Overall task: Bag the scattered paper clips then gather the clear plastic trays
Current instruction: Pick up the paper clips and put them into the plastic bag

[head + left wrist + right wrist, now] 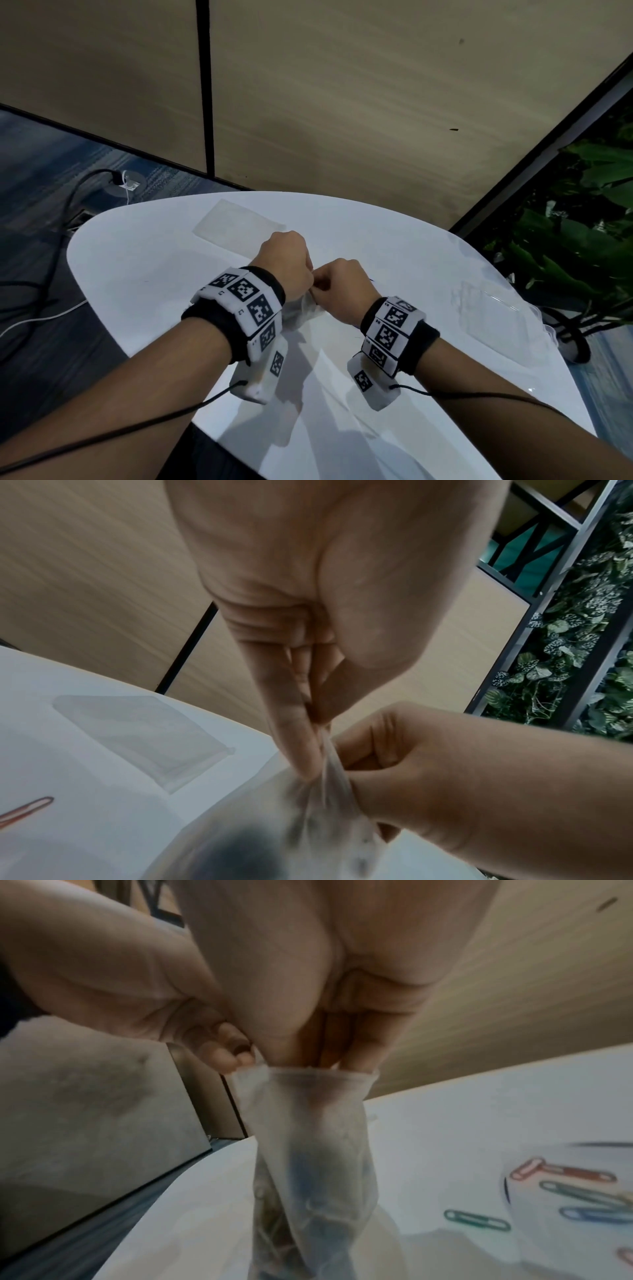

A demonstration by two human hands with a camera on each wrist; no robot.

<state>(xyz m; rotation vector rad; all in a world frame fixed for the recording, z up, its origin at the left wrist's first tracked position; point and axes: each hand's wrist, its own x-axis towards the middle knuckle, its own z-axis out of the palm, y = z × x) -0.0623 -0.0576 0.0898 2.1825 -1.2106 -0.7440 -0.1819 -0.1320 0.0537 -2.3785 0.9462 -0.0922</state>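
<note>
- Near the middle of the head view, the left hand (286,258) and the right hand (342,289) meet over the white table (137,267). Both are curled and pinch the top of a thin clear bag (301,310) that hangs between them. One clear tray (238,222) lies flat just above the hands. Another clear tray (496,311) lies at the right of the frame, well apart from the first.
- At the lower middle of the left wrist view, the fingers (294,739) squeeze the bunched bag top. Dark blurry shapes show inside the bag at the bottom. One red paper clip (27,808) lies on the table at the lower left.
- Down the middle of the right wrist view, the bag hangs below the fingertips (356,1058), its mouth a little open. Loose paper clips (565,1196) lie at the lower right.
- I think the bagging step is not done, because clips are on the table.
- Next, one hand should hold the mouth open, and the other should pick up a clip and drop it in. The trays come after.
</note>
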